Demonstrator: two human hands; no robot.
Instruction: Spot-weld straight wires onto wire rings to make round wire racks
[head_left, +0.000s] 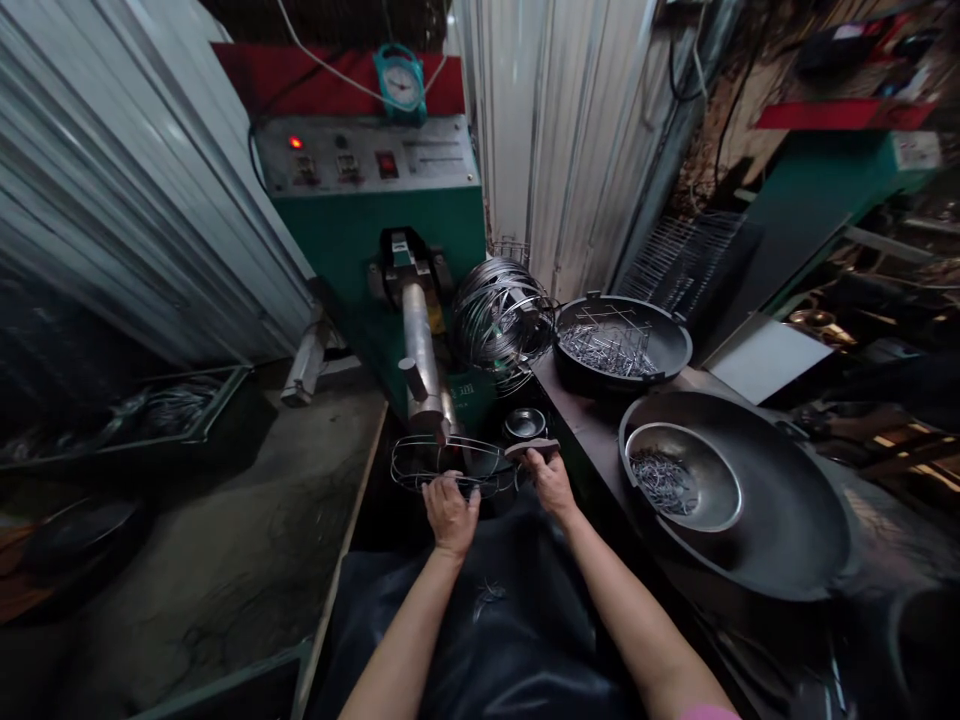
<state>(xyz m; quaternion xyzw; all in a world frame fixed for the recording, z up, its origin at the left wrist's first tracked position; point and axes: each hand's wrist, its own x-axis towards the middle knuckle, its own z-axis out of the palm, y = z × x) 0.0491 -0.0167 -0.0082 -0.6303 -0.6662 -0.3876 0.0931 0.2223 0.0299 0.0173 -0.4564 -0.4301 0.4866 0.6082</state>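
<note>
A round wire frame (480, 443) sits at the tip of the green machine's metal arm (424, 365). My left hand (450, 515) has its fingers curled on the near side of this frame. To its right, my right hand (551, 485) grips a flat grey-brown piece (544, 447), which lies by the frame's right end; its exact kind is unclear. Just behind that piece stands a small metal bowl (525, 424). A dark apron (525, 600) covers my lap, with a few short wire bits (489, 596) on it.
A bundle of wire rings (501, 315) hangs right of the green machine (322, 215). Further right, a black pan (671, 345) holds short wire pieces. A larger pan (795, 510) holds a steel bowl (724, 480) of wire bits. A bin (240, 390) stands left.
</note>
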